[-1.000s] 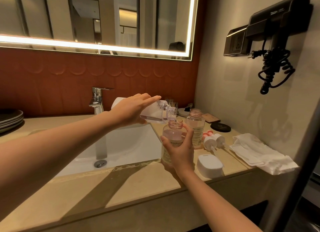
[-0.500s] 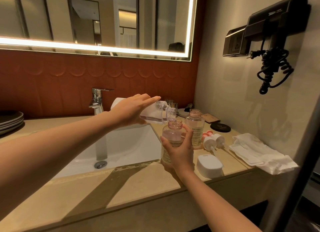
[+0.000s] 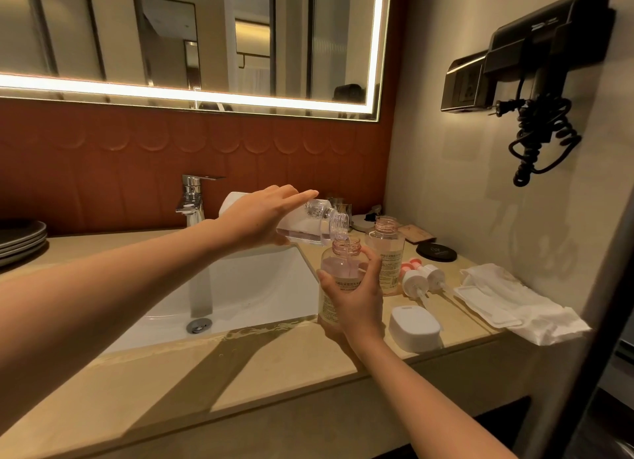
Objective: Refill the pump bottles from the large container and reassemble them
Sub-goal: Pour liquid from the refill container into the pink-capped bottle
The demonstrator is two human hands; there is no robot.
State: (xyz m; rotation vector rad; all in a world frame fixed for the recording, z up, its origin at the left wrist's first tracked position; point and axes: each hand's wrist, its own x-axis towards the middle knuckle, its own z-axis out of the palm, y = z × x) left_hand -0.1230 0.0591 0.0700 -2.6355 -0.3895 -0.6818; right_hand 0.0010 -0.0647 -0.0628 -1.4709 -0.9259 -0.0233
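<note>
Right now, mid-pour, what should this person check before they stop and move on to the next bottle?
1. Spout over the neck: ok. The large container, tipped by the left hand, has its mouth right above the open pump bottle.
2. Bottle steady: ok. The right hand grips it upright.
3. Room left inside: cannot tell; that hand hides much of the level.
4. Second bottle ready: ok, upright and uncapped on the countertop.
5. Pump heads at hand: ok, lying just right of the second bottle.
6. Drips on the countertop: cannot tell.
</note>
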